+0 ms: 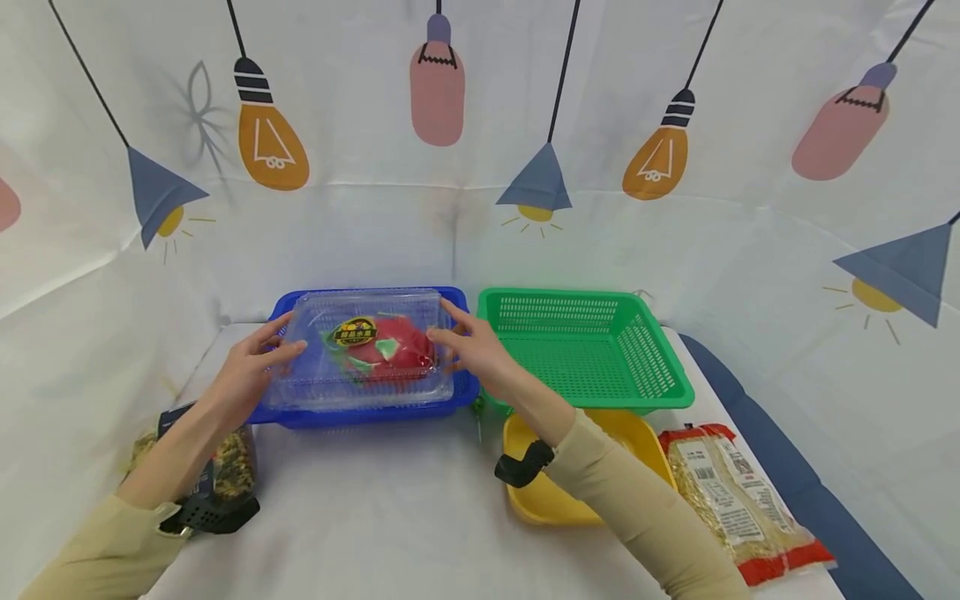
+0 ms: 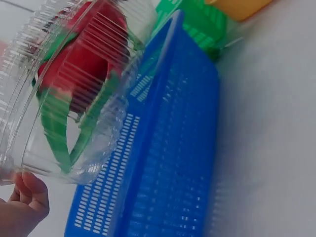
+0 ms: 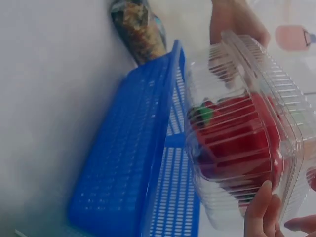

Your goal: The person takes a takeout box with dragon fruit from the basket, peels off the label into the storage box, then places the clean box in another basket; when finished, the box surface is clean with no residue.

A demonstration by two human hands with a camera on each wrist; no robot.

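A clear plastic clamshell box (image 1: 315, 392) with a label (image 1: 354, 332) is up over the blue basket (image 1: 337, 419). Inside it lies a red dragon fruit (image 1: 405, 343) with green scale tips. My left hand (image 1: 247, 371) grips the box's left edge with thumb and fingers; the left wrist view shows its fingers (image 2: 32, 190) at the rim. On the opposite edge, my right hand (image 1: 480, 350) pinches the box, and in the right wrist view its fingers (image 3: 259, 210) press against the clear wall. Both wrist views show the box tilted beside the basket's rim.
A green basket (image 1: 555, 367) stands right of the blue one, with a yellow basket (image 1: 637, 437) in front, partly behind my right arm. At right lies a red-ended grain bag (image 1: 731, 496). A dark-labelled bag (image 1: 234, 467) sits under my left forearm. A printed curtain (image 1: 337, 242) hangs behind.
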